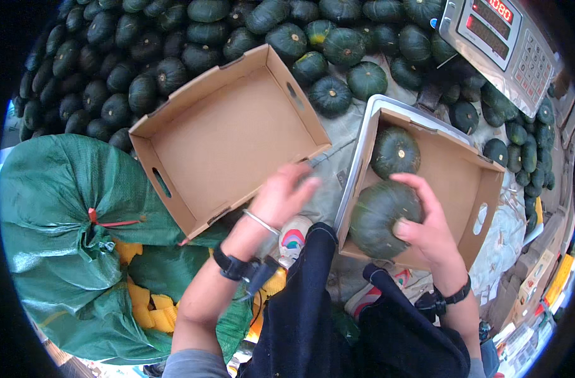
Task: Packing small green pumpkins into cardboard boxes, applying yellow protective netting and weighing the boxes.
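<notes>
My right hand (424, 227) grips a dark green squash (384, 219) at its stem side, over the near left part of a cardboard tray (457, 189). A second green squash (396, 152) lies in that tray's far left corner. The tray sits on the white-rimmed platform (363, 127) of a scale. My left hand (283, 193), blurred, has its fingers apart and holds nothing; it is at the near right edge of another cardboard tray (235, 127), which has nothing in it. Whether the hand touches that edge I cannot tell.
A large pile of green squashes (169, 75) fills the far side and left. The scale's display and keypad (505, 47) stand at the far right. Green woven sacks (65, 198) lie at the left, with yellow netting-like pieces (160, 316) between them. My shoes (294, 238) are close below the trays.
</notes>
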{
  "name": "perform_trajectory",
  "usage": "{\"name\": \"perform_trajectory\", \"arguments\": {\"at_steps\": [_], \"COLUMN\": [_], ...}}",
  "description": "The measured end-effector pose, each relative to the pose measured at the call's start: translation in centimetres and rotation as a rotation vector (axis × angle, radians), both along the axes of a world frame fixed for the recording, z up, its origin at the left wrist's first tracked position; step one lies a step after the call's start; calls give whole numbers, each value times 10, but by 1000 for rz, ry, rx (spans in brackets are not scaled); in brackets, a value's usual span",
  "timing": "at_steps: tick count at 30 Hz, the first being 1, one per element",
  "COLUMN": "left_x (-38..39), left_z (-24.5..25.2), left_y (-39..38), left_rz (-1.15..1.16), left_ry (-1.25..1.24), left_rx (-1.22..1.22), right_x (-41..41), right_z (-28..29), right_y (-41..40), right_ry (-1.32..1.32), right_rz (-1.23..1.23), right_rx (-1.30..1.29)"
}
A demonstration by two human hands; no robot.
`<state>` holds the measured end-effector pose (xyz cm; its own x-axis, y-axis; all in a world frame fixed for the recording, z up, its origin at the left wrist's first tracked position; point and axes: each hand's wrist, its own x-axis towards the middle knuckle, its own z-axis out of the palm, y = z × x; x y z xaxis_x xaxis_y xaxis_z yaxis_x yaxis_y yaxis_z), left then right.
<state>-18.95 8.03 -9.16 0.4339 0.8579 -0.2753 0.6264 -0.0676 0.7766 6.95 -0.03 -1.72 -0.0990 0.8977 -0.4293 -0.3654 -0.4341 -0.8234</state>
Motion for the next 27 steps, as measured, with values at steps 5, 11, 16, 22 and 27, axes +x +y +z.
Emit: {"name": "perform_trajectory", "arguments": {"at_steps": [5, 11, 16, 22, 27], "left_x": [-25, -23, -3, 101, 169], "left_z": [13, 14, 31, 67, 35], "left_y": [26, -14, -44, -19, -18], "left_rz": [94, -68, -162, -373, -439], "left_ry": [244, 130, -99, -69, 345], "left_rx": [449, 733, 509, 300, 584], "right_x": [47, 91, 83, 79, 91], "right_z": [8, -11, -22, -26, -2], "right_y": [-26, -48, -51, -47, -53], "right_ry": [-185, -351, -258, -90, -421], "right_rz": [-267, -475, -411, -478, -520], "right_rx": [-33, -55, -94, -138, -26]}}
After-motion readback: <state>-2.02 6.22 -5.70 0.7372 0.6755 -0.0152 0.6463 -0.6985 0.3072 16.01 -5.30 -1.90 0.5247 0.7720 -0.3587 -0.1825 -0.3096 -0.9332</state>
